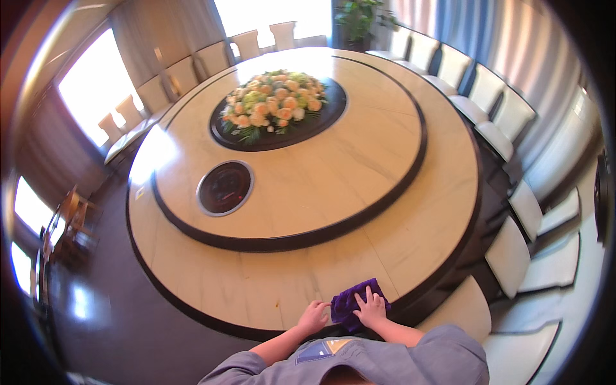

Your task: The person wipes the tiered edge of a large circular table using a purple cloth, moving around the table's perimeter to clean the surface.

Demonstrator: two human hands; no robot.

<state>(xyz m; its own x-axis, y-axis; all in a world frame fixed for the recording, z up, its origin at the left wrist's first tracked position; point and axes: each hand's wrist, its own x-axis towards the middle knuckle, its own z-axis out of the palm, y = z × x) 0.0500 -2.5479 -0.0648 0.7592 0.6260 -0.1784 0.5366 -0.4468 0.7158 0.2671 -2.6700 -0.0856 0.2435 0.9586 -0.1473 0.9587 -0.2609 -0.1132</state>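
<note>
A folded purple cloth (345,307) lies at the near edge of a large round table (423,256) with a pale marbled top. My right hand (371,310) rests on the cloth's right part, palm down, its fingers spread. Just left of the cloth, my left hand (314,317) is on the tabletop, fingers stretched toward the cloth's left edge. Its fingertips are at that edge; whether they touch it is too small to tell. A small yellowish speck (277,305) shows on the table left of my left hand.
A raised round turntable (333,186) with a dark rim covers the table's middle. On it are a peach-and-white flower arrangement (274,102) and a dark round inset plate (225,188). White chairs (507,256) stand close along the right side; more line the far side. A wooden stand (72,215) is far left.
</note>
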